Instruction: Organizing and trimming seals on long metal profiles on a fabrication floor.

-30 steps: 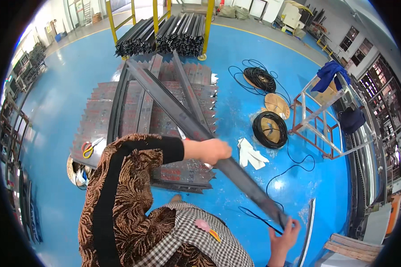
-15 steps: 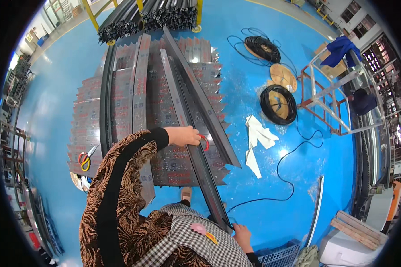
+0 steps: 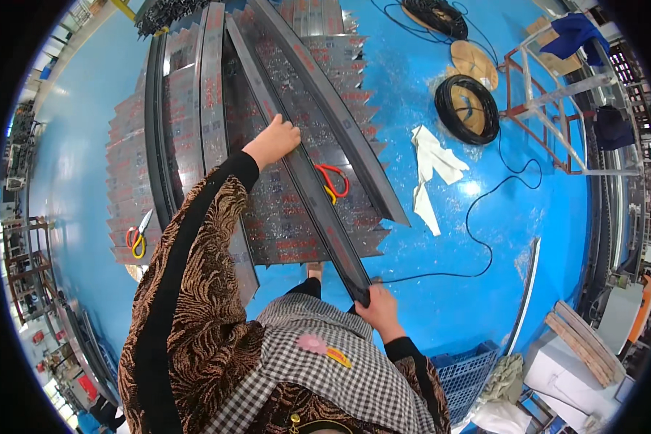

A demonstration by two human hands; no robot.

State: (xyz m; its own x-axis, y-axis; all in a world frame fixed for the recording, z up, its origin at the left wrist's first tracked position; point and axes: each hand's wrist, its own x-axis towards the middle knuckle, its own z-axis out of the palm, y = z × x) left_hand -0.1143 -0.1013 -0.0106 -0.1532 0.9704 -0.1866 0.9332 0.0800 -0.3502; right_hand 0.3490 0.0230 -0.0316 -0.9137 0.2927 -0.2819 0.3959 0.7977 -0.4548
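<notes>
My left hand (image 3: 273,140) grips the middle of a long dark metal profile (image 3: 318,210) wrapped in printed film. My right hand (image 3: 377,307) holds its near end, close to my checked apron. The profile lies low across a layer of grey sheet pieces (image 3: 195,130) spread on the blue floor, beside other long profiles (image 3: 333,108). Red and yellow scissors (image 3: 333,184) rest on the sheets just right of the held profile.
A second pair of scissors (image 3: 136,239) lies at the left edge of the sheets. A coil of black cable (image 3: 467,108), white rags (image 3: 430,170), a metal stand (image 3: 557,101) and a loose black cable (image 3: 484,217) sit to the right. A blue crate (image 3: 470,369) stands near my right side.
The long profile has swung from a raised slant down onto the sheet layer, both hands moving with it. The view has dropped closer to the floor.
</notes>
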